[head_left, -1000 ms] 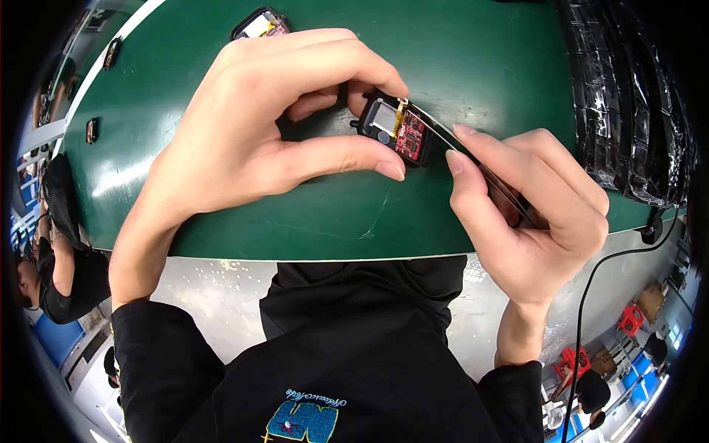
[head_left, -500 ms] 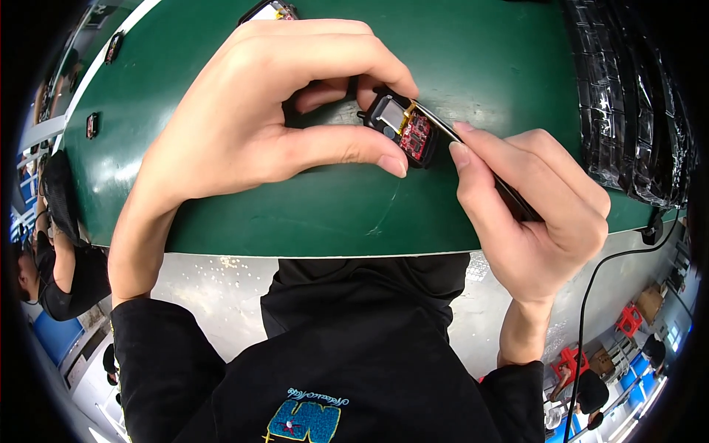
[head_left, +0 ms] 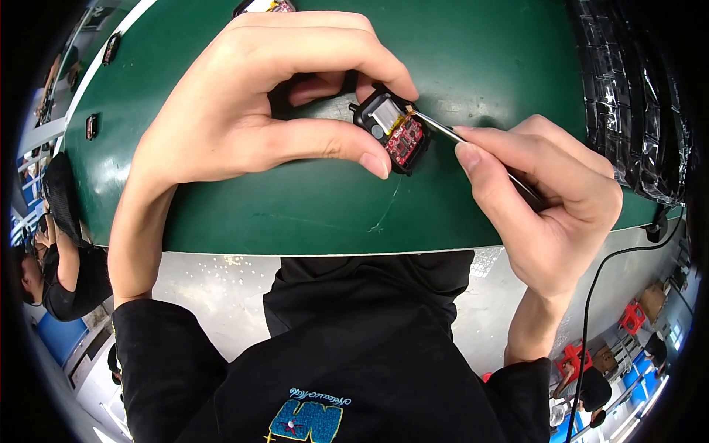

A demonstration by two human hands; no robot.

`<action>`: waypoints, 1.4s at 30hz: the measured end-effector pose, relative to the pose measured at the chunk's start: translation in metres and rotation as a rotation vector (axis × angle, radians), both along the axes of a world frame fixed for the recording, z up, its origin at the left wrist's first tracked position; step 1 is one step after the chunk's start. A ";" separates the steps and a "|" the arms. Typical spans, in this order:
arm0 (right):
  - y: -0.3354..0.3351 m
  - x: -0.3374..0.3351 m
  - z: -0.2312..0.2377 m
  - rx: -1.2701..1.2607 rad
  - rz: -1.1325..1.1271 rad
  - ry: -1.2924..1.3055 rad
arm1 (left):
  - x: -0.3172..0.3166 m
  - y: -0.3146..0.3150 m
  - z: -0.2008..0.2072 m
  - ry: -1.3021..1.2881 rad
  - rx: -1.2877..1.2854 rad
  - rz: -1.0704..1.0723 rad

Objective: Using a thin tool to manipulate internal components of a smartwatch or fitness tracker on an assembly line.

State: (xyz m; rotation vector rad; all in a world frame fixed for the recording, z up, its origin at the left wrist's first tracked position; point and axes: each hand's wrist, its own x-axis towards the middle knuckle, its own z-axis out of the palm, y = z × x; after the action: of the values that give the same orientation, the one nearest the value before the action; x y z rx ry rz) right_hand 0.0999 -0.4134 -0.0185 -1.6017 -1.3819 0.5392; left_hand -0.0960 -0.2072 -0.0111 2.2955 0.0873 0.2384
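My left hand [head_left: 258,103] grips a small black electronic device [head_left: 391,130] between thumb and fingers, above the table. Its casing is open, with a red circuit board [head_left: 405,143], a silver rectangular part [head_left: 385,115] and some yellow tape inside. My right hand [head_left: 550,199] is closed around a pair of metal tweezers [head_left: 443,127], dark toward the rear. The tweezers' tips touch or nearly touch the device's edge beside the yellow tape. Whether they pinch anything is too small to tell.
The green table [head_left: 317,221] carries another opened device [head_left: 264,6] beyond my left hand and two small black devices [head_left: 91,126] at the left. Black plastic-wrapped packages [head_left: 628,96] line the right side. A black cable [head_left: 591,295] hangs beyond the right edge. Another person [head_left: 70,277] sits at far left.
My right hand has shifted slightly right, and the tweezers now lie at a flatter angle, tips at the device's edge. The device has moved slightly left and turned a little in my left hand.
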 end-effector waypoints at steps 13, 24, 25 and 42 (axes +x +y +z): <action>0.000 0.001 0.001 -0.026 -0.001 0.008 | -0.002 0.003 -0.002 0.041 0.038 -0.031; 0.000 0.000 0.001 -0.019 0.002 -0.009 | 0.002 0.000 0.000 -0.017 0.051 -0.059; 0.000 0.000 0.001 -0.018 0.004 -0.008 | 0.003 0.001 -0.001 -0.016 0.051 -0.057; -0.001 0.001 0.000 0.023 0.044 -0.073 | 0.005 -0.005 0.003 -0.016 0.036 -0.037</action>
State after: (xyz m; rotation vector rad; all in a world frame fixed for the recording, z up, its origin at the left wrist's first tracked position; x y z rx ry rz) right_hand 0.1004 -0.4145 -0.0189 -1.5891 -1.4760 0.4927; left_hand -0.0910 -0.2117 -0.0078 2.3286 0.0332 0.2407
